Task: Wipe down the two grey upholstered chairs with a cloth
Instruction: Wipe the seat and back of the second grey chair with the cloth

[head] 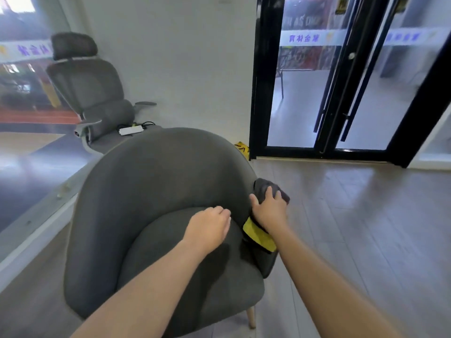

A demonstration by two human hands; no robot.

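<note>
Left hand (pixel 208 226) rests on the armchair (pixel 146 191) where seat meets backrest. Its fingers are together and loosely bent, gripping nothing.

Right hand (pixel 268 208) lies on the cloth (pixel 261 236), pressing it against the outer right edge of the armchair's back. Its fingers are flat and slightly spread on the cloth, with the thumb held apart toward the chair edge. The cloth is grey on the side under the hand and yellow on the part folded out below the wrist. It drapes over the edge and touches the upholstery.

The armchair is dark grey with a curved back. One pale wooden leg (pixel 251 318) shows at lower right, standing on the wood-look floor (pixel 341 215).

Behind the armchair stands a grey office chair (pixel 95 93) with a headrest, close to the white wall (pixel 183 57). A white power strip (pixel 130 130) with black cords lies on its seat.

A yellow sign (pixel 242 148) sits on the floor just beside the black-framed glass door (pixel 324 93) at right rear.
</note>
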